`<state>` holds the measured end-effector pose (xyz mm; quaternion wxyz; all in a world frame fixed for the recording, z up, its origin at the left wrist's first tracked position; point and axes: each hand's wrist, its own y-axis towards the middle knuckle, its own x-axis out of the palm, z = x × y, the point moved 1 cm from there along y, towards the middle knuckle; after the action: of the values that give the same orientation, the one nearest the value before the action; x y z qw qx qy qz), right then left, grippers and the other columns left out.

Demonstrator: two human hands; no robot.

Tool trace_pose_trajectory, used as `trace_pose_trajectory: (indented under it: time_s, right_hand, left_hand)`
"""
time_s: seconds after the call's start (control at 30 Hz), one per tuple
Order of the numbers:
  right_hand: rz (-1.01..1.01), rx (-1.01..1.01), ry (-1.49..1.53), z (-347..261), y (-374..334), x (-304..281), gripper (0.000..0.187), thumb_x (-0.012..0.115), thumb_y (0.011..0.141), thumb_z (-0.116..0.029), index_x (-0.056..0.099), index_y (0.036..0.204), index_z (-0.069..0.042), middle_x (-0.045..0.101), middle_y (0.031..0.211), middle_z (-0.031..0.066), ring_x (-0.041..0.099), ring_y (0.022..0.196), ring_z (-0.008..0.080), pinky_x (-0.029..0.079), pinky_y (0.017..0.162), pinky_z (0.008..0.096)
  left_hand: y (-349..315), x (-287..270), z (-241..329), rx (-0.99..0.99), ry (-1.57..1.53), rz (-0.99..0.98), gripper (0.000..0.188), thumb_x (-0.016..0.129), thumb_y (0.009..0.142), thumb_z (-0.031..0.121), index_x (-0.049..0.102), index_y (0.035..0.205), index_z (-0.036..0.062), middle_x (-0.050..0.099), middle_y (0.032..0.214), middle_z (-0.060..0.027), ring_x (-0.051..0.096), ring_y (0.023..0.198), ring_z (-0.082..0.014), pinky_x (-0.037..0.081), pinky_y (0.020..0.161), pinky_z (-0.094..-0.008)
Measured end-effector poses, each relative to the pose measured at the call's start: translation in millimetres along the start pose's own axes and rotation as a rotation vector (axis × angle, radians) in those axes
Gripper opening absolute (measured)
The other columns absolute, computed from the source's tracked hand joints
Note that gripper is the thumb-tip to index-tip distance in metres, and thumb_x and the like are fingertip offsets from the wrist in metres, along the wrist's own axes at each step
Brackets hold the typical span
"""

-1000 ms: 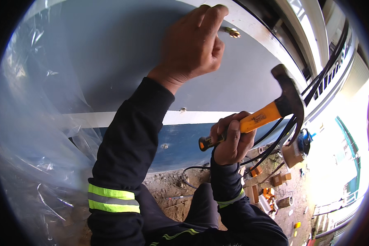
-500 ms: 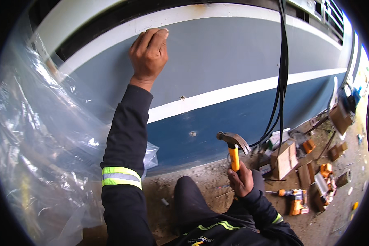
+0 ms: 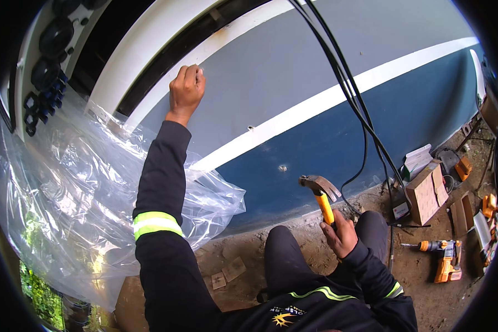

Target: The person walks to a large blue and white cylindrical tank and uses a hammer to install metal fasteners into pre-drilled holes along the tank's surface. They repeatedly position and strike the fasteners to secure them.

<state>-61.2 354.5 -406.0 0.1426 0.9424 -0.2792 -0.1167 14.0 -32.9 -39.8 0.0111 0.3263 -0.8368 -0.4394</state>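
My left hand [image 3: 186, 91] is raised high, fingers closed and pressed against the grey wall [image 3: 293, 72] just under the white band [image 3: 166, 50]; what it pinches is hidden. My right hand [image 3: 341, 232] is low by my knee, gripping a hammer [image 3: 321, 195] with a yellow handle and a dark metal head that points up toward the blue lower part of the wall [image 3: 337, 149]. A white stripe [image 3: 326, 102] separates grey from blue, with a small fixing [image 3: 250, 128] on it and another [image 3: 283, 167] on the blue.
A clear plastic sheet [image 3: 77, 193] hangs at the left. Black cables [image 3: 348, 94] run down the wall to the dirt ground [image 3: 415, 265]. A cardboard box [image 3: 426, 191], an orange drill [image 3: 442, 257] and several small items lie at the right.
The hammer has dropped from a raised position near the wall to down by my knee. My view has swung left, so the wall and my left hand shifted rightward in view.
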Motion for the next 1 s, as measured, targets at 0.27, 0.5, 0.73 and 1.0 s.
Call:
trace_pose_trajectory:
  time_s: [0.27, 0.5, 0.73, 1.0]
  right_hand:
    - [-0.029, 0.107, 0.005, 53, -10, 3, 0.022, 0.067, 0.100, -0.018, 0.054, 0.109, -0.002, 0.056, 0.066, 0.0236, 0.061, 0.062, 0.0458, 0.043, 0.057, 0.0489]
    - [-0.131, 0.260, -0.034, 116, -26, 34, 0.029, 0.066, 0.101, -0.026, 0.056, 0.113, -0.001, 0.060, 0.072, 0.0260, 0.062, 0.073, 0.0510, 0.046, 0.066, 0.0560]
    - [-0.254, 0.381, -0.131, 161, -50, 52, 0.035, 0.068, 0.099, -0.029, 0.056, 0.115, 0.000, 0.063, 0.077, 0.0302, 0.064, 0.078, 0.0532, 0.047, 0.069, 0.0571]
    - [-0.248, 0.427, -0.088, 180, -51, 57, 0.038, 0.069, 0.098, -0.027, 0.058, 0.119, 0.003, 0.065, 0.081, 0.0302, 0.065, 0.079, 0.0521, 0.048, 0.069, 0.0564]
  left_hand:
    - [-2, 1, 23, -0.219, -0.032, -0.110, 0.023, 0.074, 0.093, 0.010, 0.065, 0.112, 0.0002, 0.061, 0.099, -0.0146, 0.067, 0.071, -0.0250, 0.058, 0.065, -0.0375]
    - [16, 7, 11, -0.114, 0.124, -0.253, 0.014, 0.073, 0.088, 0.005, 0.064, 0.098, -0.0001, 0.061, 0.096, -0.0183, 0.066, 0.075, -0.0385, 0.056, 0.065, -0.0444]
    - [10, 15, 10, -0.138, 0.106, -0.176, 0.011, 0.074, 0.086, 0.002, 0.064, 0.092, 0.0004, 0.060, 0.091, -0.0173, 0.065, 0.075, -0.0385, 0.056, 0.066, -0.0451]
    - [17, 8, 5, -0.158, 0.114, -0.210, 0.010, 0.075, 0.082, 0.006, 0.069, 0.086, 0.0002, 0.066, 0.085, -0.0163, 0.067, 0.078, -0.0347, 0.055, 0.070, -0.0422]
